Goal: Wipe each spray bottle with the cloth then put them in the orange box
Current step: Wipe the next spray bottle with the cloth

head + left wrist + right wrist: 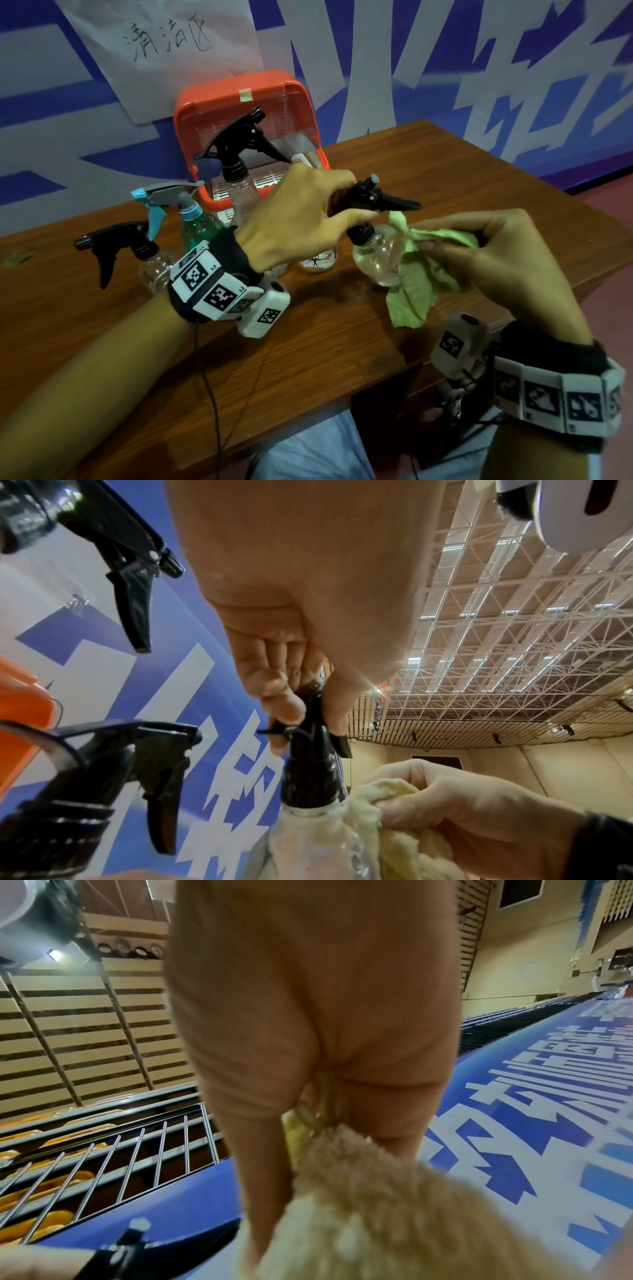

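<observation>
My left hand (pixel 301 219) grips the black trigger head of a clear spray bottle (pixel 375 260), held tilted just above the table; the same hand (pixel 291 710) pinches the sprayer neck in the left wrist view. My right hand (pixel 486 253) holds a pale green cloth (pixel 418 274) against the bottle's right side, and part of the cloth hangs down to the table. In the left wrist view the cloth (pixel 387 840) wraps the bottle's shoulder. The right wrist view shows my right hand (pixel 308 1110) bunching the cloth (pixel 369 1204). The orange box (pixel 246 99) stands open at the back.
Three more spray bottles stand left of my hand: a tall clear one with a black head (pixel 239 147), a green one with a grey and blue head (pixel 185 212), and a short clear one with a black head (pixel 116 246). The wooden table (pixel 325 342) ends near my lap.
</observation>
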`<action>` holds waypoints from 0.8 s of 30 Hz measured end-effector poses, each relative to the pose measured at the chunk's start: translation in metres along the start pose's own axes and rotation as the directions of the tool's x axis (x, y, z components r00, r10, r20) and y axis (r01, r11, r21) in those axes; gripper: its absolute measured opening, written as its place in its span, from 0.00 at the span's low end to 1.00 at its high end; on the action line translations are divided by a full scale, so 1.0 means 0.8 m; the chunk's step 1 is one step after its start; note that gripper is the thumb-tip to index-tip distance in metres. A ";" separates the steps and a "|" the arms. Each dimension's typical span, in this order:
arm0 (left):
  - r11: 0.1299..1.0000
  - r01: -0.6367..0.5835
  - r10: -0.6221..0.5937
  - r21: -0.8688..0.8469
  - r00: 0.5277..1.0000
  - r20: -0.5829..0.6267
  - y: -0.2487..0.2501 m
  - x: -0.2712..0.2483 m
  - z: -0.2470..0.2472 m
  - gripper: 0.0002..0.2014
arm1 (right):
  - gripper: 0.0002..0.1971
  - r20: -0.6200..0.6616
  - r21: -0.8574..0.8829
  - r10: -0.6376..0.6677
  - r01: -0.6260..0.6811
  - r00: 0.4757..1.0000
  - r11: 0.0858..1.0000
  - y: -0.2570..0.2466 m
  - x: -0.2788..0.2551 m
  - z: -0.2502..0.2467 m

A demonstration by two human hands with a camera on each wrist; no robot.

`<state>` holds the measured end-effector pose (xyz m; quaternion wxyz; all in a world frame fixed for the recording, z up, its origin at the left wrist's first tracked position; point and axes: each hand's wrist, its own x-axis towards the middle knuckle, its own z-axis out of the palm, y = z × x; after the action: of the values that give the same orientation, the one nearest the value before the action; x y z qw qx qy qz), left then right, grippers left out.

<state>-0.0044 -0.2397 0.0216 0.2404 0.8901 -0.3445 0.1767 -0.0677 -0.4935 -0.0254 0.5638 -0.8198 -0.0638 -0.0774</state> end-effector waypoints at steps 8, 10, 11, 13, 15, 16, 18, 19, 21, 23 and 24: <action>0.999 0.018 -0.016 -0.032 0.999 0.049 0.016 0.010 0.000 0.15 | 0.10 -0.200 0.102 -0.024 0.046 0.979 0.994 0.003 0.020 0.039; 1.000 0.016 -0.015 -0.024 0.999 0.033 0.019 0.010 0.003 0.14 | 0.10 -0.167 0.122 -0.008 0.029 0.986 0.992 0.002 0.022 0.051; 1.000 0.023 -0.023 -0.017 1.000 0.019 0.020 0.010 0.004 0.14 | 0.09 -0.159 0.148 0.008 0.016 0.987 0.989 0.001 0.023 0.054; 0.999 0.054 -0.054 -0.003 0.999 -0.003 0.019 0.010 0.007 0.15 | 0.06 -0.136 0.195 0.058 -0.031 0.989 0.980 0.000 0.023 0.059; 0.995 0.101 -0.100 0.002 0.995 -0.029 0.019 0.010 0.009 0.16 | 0.03 -0.126 0.185 0.078 -0.054 0.989 0.981 -0.003 0.022 0.063; 0.992 0.128 -0.128 -0.001 0.991 -0.046 0.018 0.010 0.010 0.17 | 0.02 -0.127 0.177 0.075 -0.052 0.989 0.983 -0.003 0.022 0.065; 0.984 0.177 -0.178 -0.015 0.981 -0.082 0.017 0.011 0.012 0.17 | 0.03 -0.124 0.153 0.065 -0.045 0.990 0.987 -0.006 0.022 0.067; 0.980 0.200 -0.201 -0.023 0.975 -0.098 0.017 0.012 0.013 0.17 | 0.05 -0.120 0.124 0.058 -0.043 0.991 0.991 -0.007 0.021 0.066; 0.969 0.242 -0.246 -0.047 0.961 -0.125 0.017 0.015 0.013 0.18 | 0.09 -0.118 0.044 0.028 -0.023 0.993 0.999 -0.010 0.019 0.065; 0.956 0.282 -0.291 -0.079 0.946 -0.144 0.016 0.018 0.014 0.19 | 0.10 -0.131 -0.022 -0.015 0.013 0.991 1.000 -0.015 0.017 0.066; 0.950 0.297 -0.309 -0.096 0.938 -0.156 0.015 0.020 0.015 0.19 | 0.10 -0.131 -0.045 -0.032 0.026 0.991 0.999 -0.018 0.016 0.066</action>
<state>0.0003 -0.2626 0.0232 0.3246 0.9052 -0.1876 0.2002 -0.0549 -0.4388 -0.0286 0.5477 -0.8239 -0.0366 -0.1410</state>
